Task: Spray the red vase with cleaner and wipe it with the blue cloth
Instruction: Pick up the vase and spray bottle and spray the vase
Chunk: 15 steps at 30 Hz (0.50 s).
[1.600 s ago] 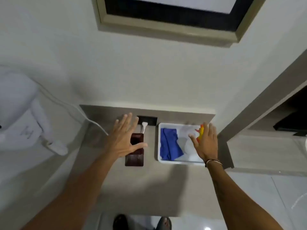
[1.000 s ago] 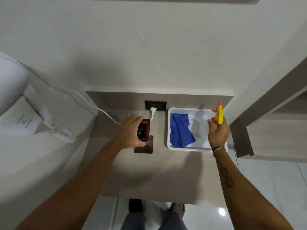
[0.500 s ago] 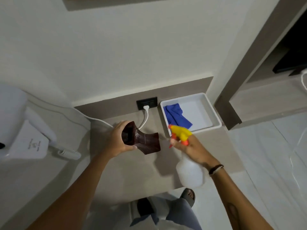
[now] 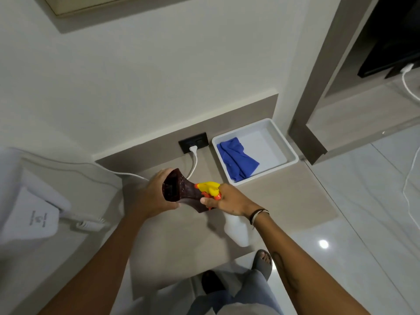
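My left hand (image 4: pixel 154 196) grips the dark red vase (image 4: pixel 181 192) by its mouth end and holds it tilted on its side above the beige counter (image 4: pixel 181 242). My right hand (image 4: pixel 229 201) holds the spray bottle (image 4: pixel 236 230), a white body with a yellow and orange head (image 4: pixel 210 188). The nozzle touches or nearly touches the vase's side. The blue cloth (image 4: pixel 236 159) lies crumpled in the left half of the white tray (image 4: pixel 285 147) at the counter's back right.
A black wall socket (image 4: pixel 193 142) with a white plug and cable sits behind the vase. A white wall-mounted hair dryer (image 4: pixel 34 214) hangs at the left. A grey partition (image 4: pixel 306 142) borders the tray on the right. My feet and the tiled floor show below.
Both hands closed in: the vase came off the counter in my left hand, the bottle left the tray in my right, and the nozzle has moved up against the vase.
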Motion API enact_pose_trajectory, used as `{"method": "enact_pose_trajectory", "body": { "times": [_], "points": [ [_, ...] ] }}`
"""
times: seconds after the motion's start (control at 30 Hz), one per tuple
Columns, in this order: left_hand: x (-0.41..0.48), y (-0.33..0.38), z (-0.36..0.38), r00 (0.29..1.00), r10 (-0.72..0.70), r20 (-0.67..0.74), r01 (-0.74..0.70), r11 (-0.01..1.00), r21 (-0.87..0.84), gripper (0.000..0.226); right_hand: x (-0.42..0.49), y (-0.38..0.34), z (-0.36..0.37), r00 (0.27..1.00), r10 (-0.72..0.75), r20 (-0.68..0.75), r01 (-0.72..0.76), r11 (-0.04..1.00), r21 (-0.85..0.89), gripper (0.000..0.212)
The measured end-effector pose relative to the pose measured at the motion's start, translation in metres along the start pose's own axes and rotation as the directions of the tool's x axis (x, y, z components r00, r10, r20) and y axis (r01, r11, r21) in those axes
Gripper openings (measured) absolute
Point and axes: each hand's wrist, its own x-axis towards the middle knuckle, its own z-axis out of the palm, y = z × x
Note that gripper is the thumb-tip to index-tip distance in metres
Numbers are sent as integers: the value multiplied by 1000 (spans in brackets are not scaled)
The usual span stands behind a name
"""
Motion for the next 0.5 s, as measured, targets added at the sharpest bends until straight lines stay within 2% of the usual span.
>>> {"method": "enact_pose_trajectory", "body": {
  "times": [0.1, 0.23, 0.5],
  "points": [
    [-2, -3, 0, 1000, 3, -1, -3, 1000, -22, 116, -4, 12, -3, 1000, 29, -13, -30, 994, -106, 53],
    [-4, -8, -2, 1000, 7, 19, -6, 999, -39, 114, -7, 28, -12, 986, 158, -45, -164, 957, -240, 52],
    [-10, -15, -6, 997, -81, 18, 82, 995, -59, 116, 2, 28, -7, 990, 141, -14, -141, 971, -194, 53]
  ]
}}
